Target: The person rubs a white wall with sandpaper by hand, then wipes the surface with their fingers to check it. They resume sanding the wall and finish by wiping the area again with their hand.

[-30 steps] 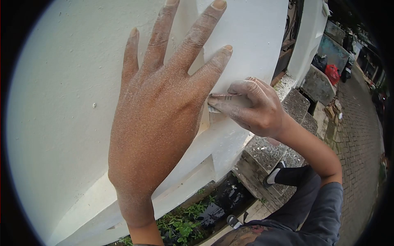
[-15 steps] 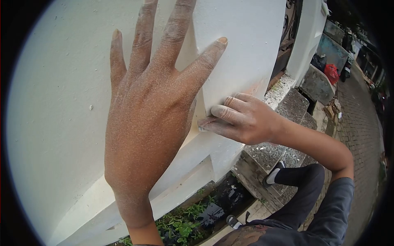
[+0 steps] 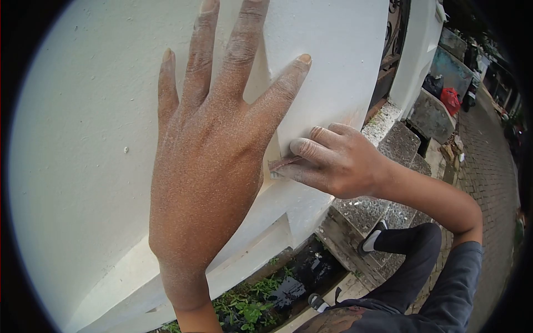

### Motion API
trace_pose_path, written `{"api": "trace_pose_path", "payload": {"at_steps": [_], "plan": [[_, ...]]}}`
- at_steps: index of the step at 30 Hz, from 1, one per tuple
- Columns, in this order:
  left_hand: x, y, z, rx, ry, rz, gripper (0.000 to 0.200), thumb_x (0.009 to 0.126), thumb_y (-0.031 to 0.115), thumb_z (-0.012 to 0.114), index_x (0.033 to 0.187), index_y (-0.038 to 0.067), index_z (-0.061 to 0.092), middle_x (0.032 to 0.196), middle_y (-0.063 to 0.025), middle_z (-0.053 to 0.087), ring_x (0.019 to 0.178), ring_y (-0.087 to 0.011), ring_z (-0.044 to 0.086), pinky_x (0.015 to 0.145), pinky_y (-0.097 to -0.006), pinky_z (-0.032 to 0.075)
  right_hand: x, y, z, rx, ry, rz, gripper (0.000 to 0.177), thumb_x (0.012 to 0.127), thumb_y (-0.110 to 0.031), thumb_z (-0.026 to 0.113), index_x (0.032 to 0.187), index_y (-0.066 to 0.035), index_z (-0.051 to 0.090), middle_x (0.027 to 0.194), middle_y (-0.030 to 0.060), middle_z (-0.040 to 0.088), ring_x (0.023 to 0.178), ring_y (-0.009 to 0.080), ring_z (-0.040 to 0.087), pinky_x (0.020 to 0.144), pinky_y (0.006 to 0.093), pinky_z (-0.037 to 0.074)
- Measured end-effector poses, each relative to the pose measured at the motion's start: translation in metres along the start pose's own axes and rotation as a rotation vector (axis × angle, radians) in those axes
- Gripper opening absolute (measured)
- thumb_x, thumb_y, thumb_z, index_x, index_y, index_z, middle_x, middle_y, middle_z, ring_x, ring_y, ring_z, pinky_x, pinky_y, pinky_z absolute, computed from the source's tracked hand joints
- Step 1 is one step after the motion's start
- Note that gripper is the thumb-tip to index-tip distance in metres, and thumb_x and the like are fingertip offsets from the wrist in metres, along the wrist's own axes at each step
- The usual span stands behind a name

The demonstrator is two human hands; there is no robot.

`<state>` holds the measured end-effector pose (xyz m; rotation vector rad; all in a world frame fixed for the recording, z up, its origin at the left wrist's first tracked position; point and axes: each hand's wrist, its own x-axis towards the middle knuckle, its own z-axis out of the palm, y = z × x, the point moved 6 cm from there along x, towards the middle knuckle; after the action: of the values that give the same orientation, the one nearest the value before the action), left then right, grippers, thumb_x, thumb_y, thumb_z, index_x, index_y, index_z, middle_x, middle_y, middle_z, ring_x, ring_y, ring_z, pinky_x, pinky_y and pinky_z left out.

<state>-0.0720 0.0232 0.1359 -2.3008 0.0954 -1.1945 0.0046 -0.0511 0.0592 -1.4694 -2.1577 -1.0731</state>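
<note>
We see our left hand [image 3: 208,158] flat before the white wall [image 3: 94,111], 4 dusty fingers spread and gripping nothing that shows; its palm is hidden. Our right hand [image 3: 338,164] pinches a thin folded sheet [image 3: 277,165] at the wall's raised edge, just beside our left hand. Below us, green plants [image 3: 252,311] grow along dark water [image 3: 288,291].

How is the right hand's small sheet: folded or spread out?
Apparently folded: the small sheet shows a brown strip above a paler part. The right hand covers the rest.
</note>
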Motion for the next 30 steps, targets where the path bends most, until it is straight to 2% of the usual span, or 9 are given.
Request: {"api": "trace_pose_path", "payload": {"at_steps": [6,10,11,13,16,19,23,26,30], "plan": [[0.0,-0.002,0.001,0.0,0.002,-0.006,0.071,0.067,-0.01,0.055,0.124,0.031,0.056,0.151,0.0004,0.021,0.139,-0.029,0.021,0.109,-0.0472,0.031,-0.002,-0.007,0.009,0.044,0.001,-0.045,0.026,0.077,-0.014,0.061,0.102,-0.011,0.068,0.087,0.0042,0.052,0.073,0.0171,0.055,0.056,0.0294,0.05],[-0.002,-0.002,0.003,-0.001,-0.004,-0.011,0.071,0.067,-0.01,0.054,0.124,0.032,0.056,0.152,0.0001,0.021,0.139,-0.0292,0.021,0.109,-0.0473,0.031,0.002,0.001,-0.004,0.007,0.033,0.053,0.031,0.07,-0.016,0.067,0.101,-0.012,0.069,0.087,0.0036,0.049,0.071,0.0144,0.055,0.054,0.0279,0.048],[0.0,-0.003,0.002,0.0,0.004,-0.01,0.071,0.067,-0.01,0.054,0.124,0.032,0.056,0.152,0.0001,0.021,0.139,-0.0292,0.021,0.109,-0.0473,0.031,-0.006,-0.006,0.014,0.048,0.061,-0.04,0.035,0.067,-0.015,0.067,0.102,-0.013,0.069,0.082,0.0034,0.049,0.067,0.0145,0.055,0.048,0.0271,0.046],[0.0,-0.001,0.002,0.001,0.005,-0.003,0.071,0.067,-0.011,0.054,0.125,0.032,0.056,0.152,-0.0001,0.021,0.139,-0.0293,0.021,0.109,-0.0473,0.031,-0.007,-0.008,0.012,0.019,0.012,-0.076,0.025,0.075,-0.016,0.061,0.098,-0.011,0.068,0.087,0.0036,0.051,0.073,0.0162,0.055,0.055,0.0265,0.049],[-0.001,-0.002,0.003,-0.001,0.002,-0.005,0.072,0.067,-0.011,0.054,0.125,0.032,0.056,0.152,-0.0002,0.021,0.139,-0.0294,0.02,0.109,-0.0474,0.031,0.005,0.01,-0.016,-0.017,0.017,0.084,0.023,0.079,-0.018,0.059,0.099,-0.013,0.068,0.09,0.003,0.052,0.077,0.0149,0.056,0.061,0.028,0.051],[0.0,-0.001,0.002,0.004,0.002,0.001,0.072,0.067,-0.011,0.053,0.125,0.032,0.055,0.152,-0.0004,0.02,0.139,-0.0295,0.02,0.109,-0.0475,0.031,0.003,-0.008,0.009,-0.004,0.028,-0.081,0.024,0.076,-0.017,0.061,0.099,-0.013,0.068,0.088,0.0029,0.051,0.074,0.0144,0.055,0.057,0.028,0.05],[0.0,-0.001,0.004,-0.001,0.001,-0.002,0.072,0.067,-0.011,0.053,0.125,0.032,0.055,0.152,-0.0007,0.02,0.139,-0.0297,0.02,0.109,-0.0475,0.031,0.007,0.008,-0.01,-0.062,0.063,0.029,0.026,0.077,-0.018,0.061,0.102,-0.014,0.068,0.087,0.002,0.051,0.074,0.0149,0.055,0.058,0.027,0.051],[0.0,-0.001,0.003,0.003,0.004,0.002,0.073,0.067,-0.011,0.053,0.125,0.032,0.055,0.152,-0.0008,0.02,0.139,-0.0298,0.02,0.109,-0.0476,0.031,0.005,0.001,-0.001,-0.064,0.05,-0.121,0.026,0.076,-0.017,0.061,0.101,-0.014,0.068,0.085,0.0022,0.049,0.071,0.0147,0.054,0.056,0.0255,0.05],[-0.001,-0.002,0.003,0.002,0.006,0.0,0.073,0.067,-0.012,0.053,0.125,0.032,0.055,0.152,-0.0011,0.02,0.139,-0.03,0.02,0.109,-0.0477,0.031,0.006,-0.001,0.004,-0.041,0.058,-0.076,0.028,0.075,-0.019,0.061,0.102,-0.014,0.068,0.083,0.0021,0.049,0.071,0.0149,0.053,0.056,0.0257,0.05]]}}
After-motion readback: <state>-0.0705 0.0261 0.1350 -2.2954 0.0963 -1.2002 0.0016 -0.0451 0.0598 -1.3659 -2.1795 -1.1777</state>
